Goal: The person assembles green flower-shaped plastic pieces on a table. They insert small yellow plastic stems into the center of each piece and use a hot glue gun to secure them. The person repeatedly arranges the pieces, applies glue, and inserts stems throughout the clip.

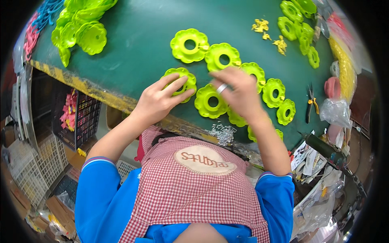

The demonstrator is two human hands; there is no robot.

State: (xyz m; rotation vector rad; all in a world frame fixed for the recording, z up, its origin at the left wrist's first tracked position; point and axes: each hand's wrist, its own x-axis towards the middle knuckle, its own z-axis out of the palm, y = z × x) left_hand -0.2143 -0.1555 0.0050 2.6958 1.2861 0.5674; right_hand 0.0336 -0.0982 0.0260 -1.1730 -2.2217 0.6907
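Note:
My left hand (pixel 159 97) reaches over a lime-green flower-shaped plastic ring (pixel 192 83) on the green table. Its fingers are apart and stretched across the ring, touching it; no firm grip shows. My right hand (pixel 239 91), with a silver band on one finger, is blurred over the neighbouring rings. Its fingertips lie near the lower edge of another green ring (pixel 211 52), and whether they hold anything is unclear. Under and beside it lie more rings, such as one nearer me (pixel 199 102) and one to the right (pixel 273 85). Some carry small yellow bits at the rim.
Stacked green flower-shaped parts (pixel 92 38) stand far left; more rings (pixel 304 34) lie far right. Small yellow pieces (pixel 260 25) form loose piles. Pliers (pixel 310 103) lie right. Small silvery metal parts (pixel 223 133) sit at the near edge, beside a dark-green tool (pixel 324 148).

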